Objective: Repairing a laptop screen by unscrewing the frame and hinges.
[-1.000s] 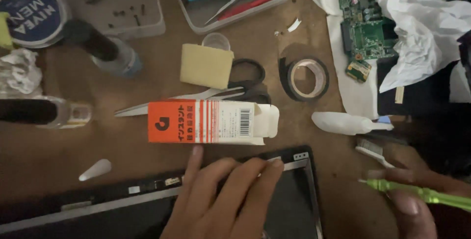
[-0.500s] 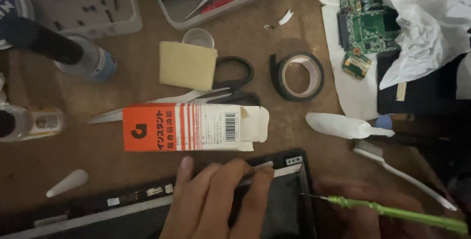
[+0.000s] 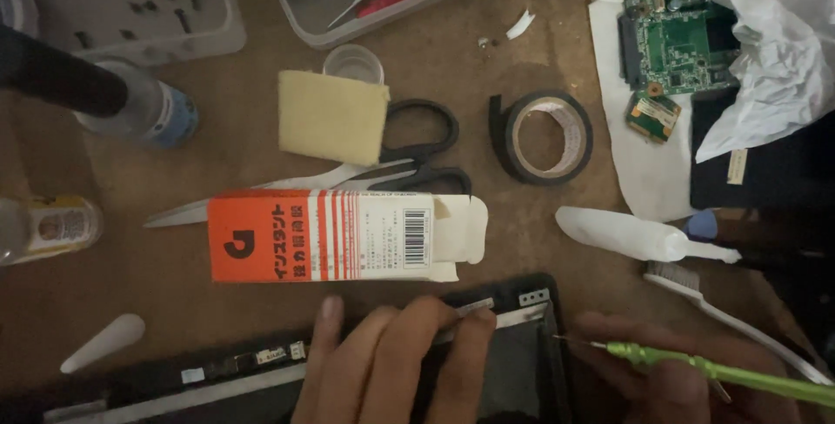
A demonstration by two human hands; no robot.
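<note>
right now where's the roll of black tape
In the head view the roll of black tape lies flat on the brown table, upper right of centre, between the black-handled scissors and the white cloth.

The light is dim and warm, with the brown table (image 3: 539,241) evenly lit but murky. The lower right corner sinks into deep shadow. White paper (image 3: 774,50) at the upper right is the brightest patch, slightly washed out. The hands along the bottom edge look soft and slightly blurred. Fine detail is grainy throughout.

Matt cardboard box (image 3: 344,235), glossy tape roll (image 3: 541,137), green, seemingly plastic screwdriver (image 3: 722,373)
</note>
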